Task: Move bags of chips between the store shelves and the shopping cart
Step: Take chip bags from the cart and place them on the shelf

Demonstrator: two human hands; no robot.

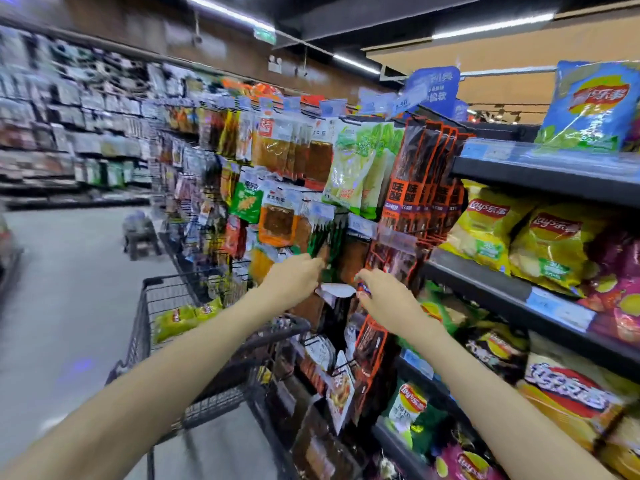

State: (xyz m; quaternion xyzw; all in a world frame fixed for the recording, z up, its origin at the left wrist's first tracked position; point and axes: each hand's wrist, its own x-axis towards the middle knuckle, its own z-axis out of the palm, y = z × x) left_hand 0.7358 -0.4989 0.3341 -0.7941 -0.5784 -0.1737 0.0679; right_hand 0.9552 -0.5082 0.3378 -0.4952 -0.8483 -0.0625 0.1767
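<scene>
Right now both hands are reaching forward at the hanging snack rack, fingers curled: the left hand (294,277) and the right hand (384,296) are each pinching an edge of a dark packet (337,306) with a pale, crinkled top, which is hanging between them just off the fingertips (motion blur is smearing the exact grip, so how many fingers are closing on it cannot be told). Around the fingers, flat glossy pouches (277,220) in orange, green and black are dangling from wire pegs (346,109), their plastic catching the ceiling light. Away from the hands, the chips are sitting in two places. To the right, puffy yellow bags of chips (550,244) are leaning on a dark metal shelf (485,278), with a magenta bag (620,299) just beside them and a blue bag (588,105) standing upright on the top shelf; more bags (568,396), yellow and dark, are filling the lower tiers. To the left, below the left forearm, a black wire-mesh shopping cart (145,327) is holding a few yellow-green chip bags (183,317), lying crumpled against its far wall. Beyond the cart, a pale smooth floor (69,289) is stretching toward blurred shelving.
</scene>
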